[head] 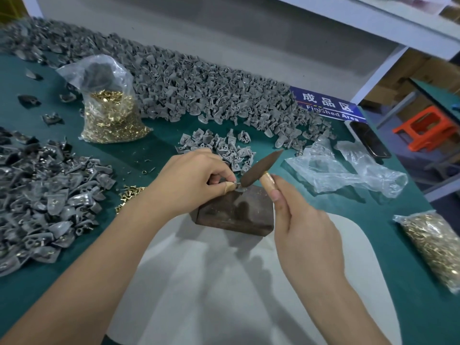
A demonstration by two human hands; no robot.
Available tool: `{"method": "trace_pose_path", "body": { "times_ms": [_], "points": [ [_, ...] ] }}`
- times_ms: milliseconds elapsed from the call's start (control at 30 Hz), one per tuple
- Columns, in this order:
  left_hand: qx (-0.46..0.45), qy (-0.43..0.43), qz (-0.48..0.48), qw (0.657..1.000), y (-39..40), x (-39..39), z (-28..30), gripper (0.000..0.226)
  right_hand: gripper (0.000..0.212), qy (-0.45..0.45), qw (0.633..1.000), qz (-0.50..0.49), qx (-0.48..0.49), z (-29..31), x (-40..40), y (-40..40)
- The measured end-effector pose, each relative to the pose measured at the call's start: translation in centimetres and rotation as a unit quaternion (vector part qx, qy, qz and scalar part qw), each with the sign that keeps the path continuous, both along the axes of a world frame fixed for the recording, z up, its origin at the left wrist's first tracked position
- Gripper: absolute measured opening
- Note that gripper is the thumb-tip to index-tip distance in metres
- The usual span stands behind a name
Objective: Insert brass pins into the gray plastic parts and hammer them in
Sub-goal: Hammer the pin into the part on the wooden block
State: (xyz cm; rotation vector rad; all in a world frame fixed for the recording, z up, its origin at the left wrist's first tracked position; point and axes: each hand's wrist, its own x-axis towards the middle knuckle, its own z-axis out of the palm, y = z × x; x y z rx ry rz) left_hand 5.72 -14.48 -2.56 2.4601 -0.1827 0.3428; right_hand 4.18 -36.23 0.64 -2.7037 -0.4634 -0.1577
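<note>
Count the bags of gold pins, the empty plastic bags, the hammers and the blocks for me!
Bags of gold pins: 2 (one upright, one lying at the right)
Empty plastic bags: 2
Hammers: 1
Blocks: 1
Total: 6

blue sign (328, 105) — "成品区", "finished area", on table

Teal table (373, 220) — gray plastic parts (199, 83), gold brass pins (112, 120), orange stool (423, 130), possibly rust-brown hammer head (258, 168).
</note>
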Motion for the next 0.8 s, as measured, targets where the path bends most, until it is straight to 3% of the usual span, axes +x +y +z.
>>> {"method": "trace_pose_path", "body": {
  "times_ms": [133,267,400,567,667,800],
  "points": [
    [-0.002,-0.001,0.001,1.000,0.03,0.00,-0.06,0.002,0.053,-0.054,0.997,-0.019,0.053,0.06,0.05,0.10],
    [-0.007,0.000,0.006,1.000,0.07,0.02,0.02,0.001,0.053,-0.013,1.000,0.007,0.003,-0.10,0.44,-0.07],
    [-0.005,-0.001,0.006,1.000,0.14,0.10,-0.11,0.003,0.054,-0.052,0.996,-0.014,0.069,-0.18,0.47,-0.40],
    [0.005,-0.008,0.010,1.000,0.28,0.27,-0.32,0.005,0.054,-0.031,0.999,0.006,0.028,-0.20,0.60,-0.56],
    [0.004,-0.006,0.008,1.000,0.36,0.28,-0.33,0.005,0.053,-0.045,0.995,-0.013,0.087,-0.15,0.45,-0.63],
    [-0.001,-0.001,0.009,1.000,0.36,0.24,-0.34,0.006,0.055,-0.015,1.000,0.014,0.017,0.10,0.37,-0.59]
  ]
}}
